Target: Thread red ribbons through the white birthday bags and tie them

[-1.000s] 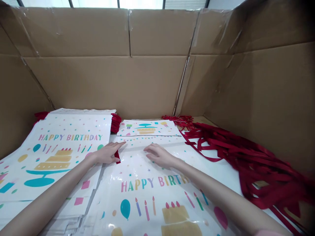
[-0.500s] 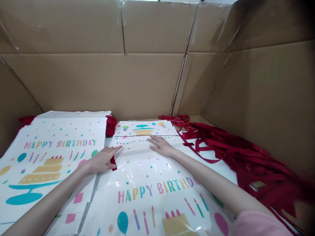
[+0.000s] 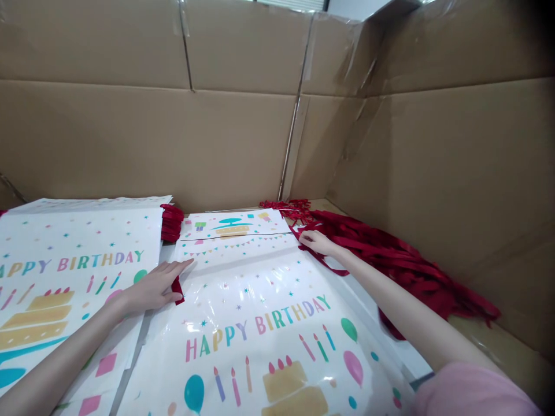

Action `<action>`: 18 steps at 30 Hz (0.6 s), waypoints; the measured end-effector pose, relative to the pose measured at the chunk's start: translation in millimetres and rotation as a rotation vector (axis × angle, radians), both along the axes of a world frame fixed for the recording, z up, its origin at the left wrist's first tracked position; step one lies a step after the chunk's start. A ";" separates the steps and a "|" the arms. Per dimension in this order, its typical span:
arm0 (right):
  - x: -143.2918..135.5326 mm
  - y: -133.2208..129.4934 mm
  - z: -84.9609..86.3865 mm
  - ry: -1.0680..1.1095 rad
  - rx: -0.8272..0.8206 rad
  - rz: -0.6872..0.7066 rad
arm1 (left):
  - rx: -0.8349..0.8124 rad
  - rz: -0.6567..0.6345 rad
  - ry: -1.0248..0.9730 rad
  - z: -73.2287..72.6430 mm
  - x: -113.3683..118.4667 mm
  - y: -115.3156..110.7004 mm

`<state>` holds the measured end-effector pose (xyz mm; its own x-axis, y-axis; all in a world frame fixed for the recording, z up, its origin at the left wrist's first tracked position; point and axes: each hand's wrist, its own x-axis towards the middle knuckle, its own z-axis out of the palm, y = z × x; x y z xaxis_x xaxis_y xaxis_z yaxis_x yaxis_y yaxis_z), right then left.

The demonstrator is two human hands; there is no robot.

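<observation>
A glossy white sheet (image 3: 260, 277) printed "HAPPY BIRTHDAY" lies in front of me, a dark line crossing its upper part. At its upper left edge rests my left hand (image 3: 158, 286), fingers apart, with a short red ribbon end (image 3: 177, 290) beside the thumb. My right hand (image 3: 318, 241) is at the sheet's upper right edge, its fingers pinched on a red ribbon loop (image 3: 332, 267) that curves out to the right.
A stack of similar printed sheets (image 3: 82, 231) with bundled red ribbon (image 3: 172, 223) lies on the left. Loose red ribbons (image 3: 390, 254) are heaped at the right. Tall cardboard walls (image 3: 234, 144) stand at the back and right.
My right hand has moved right, from flat on the sheet to the ribbon at its edge, and its fingers have closed. The view has turned right; the ribbon heap lies differently.
</observation>
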<state>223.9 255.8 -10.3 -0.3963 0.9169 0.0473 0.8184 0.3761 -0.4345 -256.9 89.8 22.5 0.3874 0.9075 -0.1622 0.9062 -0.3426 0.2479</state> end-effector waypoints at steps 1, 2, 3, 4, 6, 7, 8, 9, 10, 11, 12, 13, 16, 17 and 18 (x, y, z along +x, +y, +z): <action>2.4 1.2 2.5 -0.002 -0.039 0.002 | 0.000 0.001 -0.001 0.4 0.4 -0.3; 4.1 2.4 4.5 -0.002 -0.077 0.000 | 0.001 0.003 0.001 0.8 0.8 -0.6; 5.4 3.5 6.2 0.001 -0.111 -0.005 | 0.004 0.005 0.003 1.2 1.2 -1.0; 6.5 4.7 7.6 0.007 -0.142 -0.012 | 0.007 0.006 0.006 1.6 1.5 -1.3; 9.3 7.3 9.4 0.029 -0.194 -0.024 | 0.013 0.005 0.009 2.1 1.9 -1.7; 11.1 8.6 10.1 0.042 -0.218 -0.026 | 0.015 0.003 0.012 2.3 2.0 -1.8; 13.3 9.9 10.8 0.056 -0.240 -0.025 | 0.015 0.002 0.015 2.4 2.0 -1.8; 15.6 11.1 11.5 0.070 -0.261 -0.022 | 0.014 0.002 0.020 2.5 1.9 -1.7; 18.1 12.2 12.2 0.082 -0.278 -0.020 | 0.012 0.003 0.024 2.4 1.7 -1.6; 20.8 13.2 13.1 0.094 -0.290 -0.020 | 0.009 0.004 0.029 2.2 1.4 -1.4; 23.6 14.1 14.0 0.105 -0.298 -0.024 | 0.004 0.005 0.032 1.9 1.0 -1.1; 26.4 14.9 15.0 0.114 -0.302 -0.030 | 0.000 0.006 0.033 1.5 0.6 -0.8; 35.0 16.2 18.1 0.141 -0.306 -0.052 | -0.005 -0.003 0.022 0.7 -0.3 -0.1; 37.6 16.2 19.0 0.149 -0.309 -0.056 | -0.003 -0.006 0.017 0.8 -0.3 0.0; 39.8 16.0 20.0 0.157 -0.311 -0.060 | -0.001 -0.008 0.014 1.0 -0.1 -0.1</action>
